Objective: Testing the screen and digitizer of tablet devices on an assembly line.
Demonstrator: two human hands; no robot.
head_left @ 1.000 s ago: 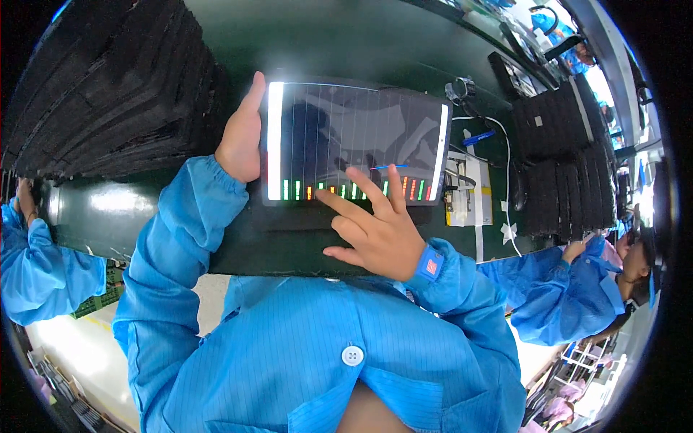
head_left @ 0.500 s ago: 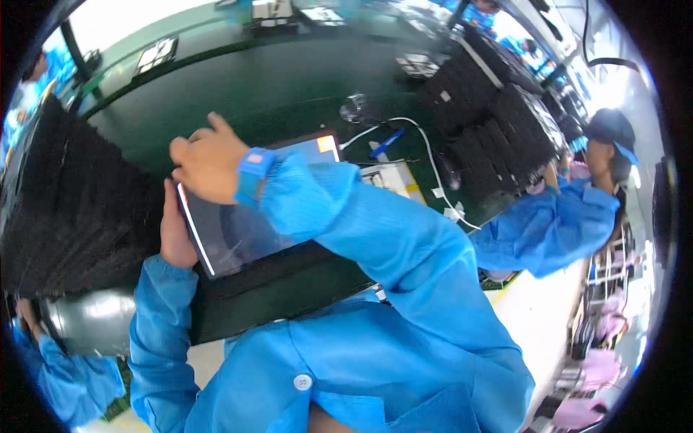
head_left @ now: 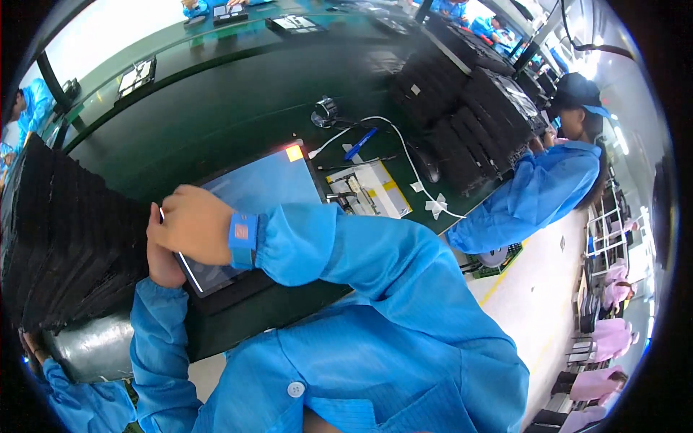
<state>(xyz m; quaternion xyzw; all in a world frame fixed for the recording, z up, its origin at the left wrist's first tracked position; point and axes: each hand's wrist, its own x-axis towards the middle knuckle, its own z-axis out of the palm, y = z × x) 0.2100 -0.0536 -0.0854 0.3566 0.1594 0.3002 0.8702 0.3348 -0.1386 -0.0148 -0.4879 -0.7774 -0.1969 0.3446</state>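
Blue-filmed flat panel point(head_left: 253, 189) lying on dark green bench point(head_left: 216, 101), left hand point(head_left: 162, 256) gripping its left edge, right hand point(head_left: 196, 225) resting across it, grip not discernible, black tray stack point(head_left: 61, 238) just beside, co-worker's sleeve point(head_left: 530, 191) at right.

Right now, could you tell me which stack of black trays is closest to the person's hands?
The tall stack of black trays at the left, right beside the left hand; the other stacks stand across the bench at upper right.

bright overhead light, glare, strong fisheye bending.
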